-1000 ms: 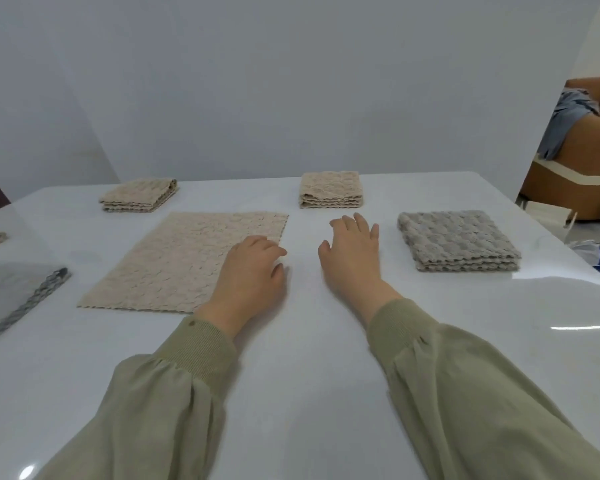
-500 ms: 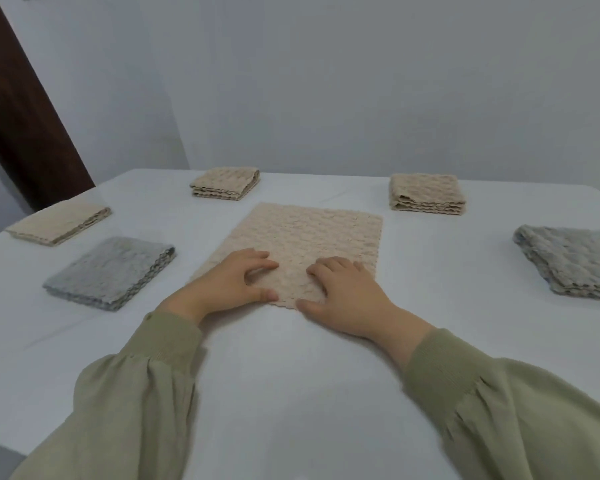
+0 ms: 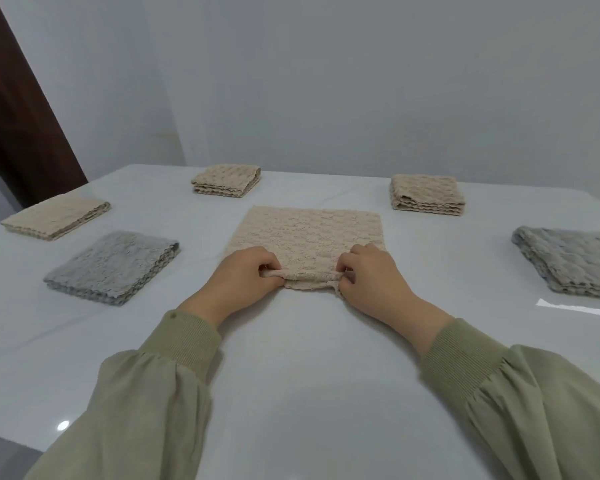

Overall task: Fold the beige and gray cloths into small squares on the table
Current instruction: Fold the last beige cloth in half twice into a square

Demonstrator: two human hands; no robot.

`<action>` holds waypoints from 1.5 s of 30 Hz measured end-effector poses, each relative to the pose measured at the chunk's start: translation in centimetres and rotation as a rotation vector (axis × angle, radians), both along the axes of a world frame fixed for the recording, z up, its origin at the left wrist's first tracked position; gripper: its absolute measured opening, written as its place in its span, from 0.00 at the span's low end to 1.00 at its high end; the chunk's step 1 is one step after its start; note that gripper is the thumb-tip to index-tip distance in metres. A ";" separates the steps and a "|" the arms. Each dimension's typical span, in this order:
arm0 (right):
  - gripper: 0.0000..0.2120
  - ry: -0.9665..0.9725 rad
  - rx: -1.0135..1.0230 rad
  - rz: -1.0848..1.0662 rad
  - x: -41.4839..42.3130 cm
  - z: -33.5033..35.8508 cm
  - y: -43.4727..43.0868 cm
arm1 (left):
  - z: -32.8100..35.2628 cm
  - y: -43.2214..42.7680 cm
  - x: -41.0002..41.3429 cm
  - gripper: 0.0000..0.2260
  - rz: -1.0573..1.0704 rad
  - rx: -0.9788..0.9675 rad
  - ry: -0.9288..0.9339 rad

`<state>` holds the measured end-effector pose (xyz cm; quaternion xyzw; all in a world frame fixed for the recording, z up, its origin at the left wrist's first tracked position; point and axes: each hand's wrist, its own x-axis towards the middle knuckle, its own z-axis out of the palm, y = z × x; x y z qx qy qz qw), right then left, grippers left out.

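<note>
Both hands pinch the near edge of the open beige cloth (image 3: 309,233) on the table (image 3: 309,393).

The left hand (image 3: 243,278) lies knuckles up at the cloth's near left corner, fingers curled over and thumb tucked under a lifted roll of the hem. The right hand (image 3: 371,278) mirrors it at the near right corner, gripping the same roll. The strip of hem between them is raised and doubled back, while the rest of the cloth lies flat. Both forearms, in olive sleeves (image 3: 160,393), reach in from the near side. Folded squares ring the cloth: a gray one (image 3: 113,265) to its left, a beige one (image 3: 54,220) further left, beige ones behind it at left (image 3: 226,180) and at right (image 3: 425,194), and a gray one (image 3: 572,261) well to its right.
</note>
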<state>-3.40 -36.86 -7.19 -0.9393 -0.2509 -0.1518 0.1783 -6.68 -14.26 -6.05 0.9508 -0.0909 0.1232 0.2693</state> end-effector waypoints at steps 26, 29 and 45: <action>0.09 0.317 0.288 -0.048 0.9 4.4 -5.2 | 3.3 -1.2 -2.5 0.12 -0.140 -0.833 0.362; 0.08 0.348 0.227 -0.034 1.5 3.2 -5.7 | 2.2 -0.7 -1.3 0.10 0.182 -0.641 0.071; 0.12 0.441 0.101 -0.244 8.9 3.7 -2.7 | -1.0 2.4 5.1 0.12 0.441 -0.238 -0.077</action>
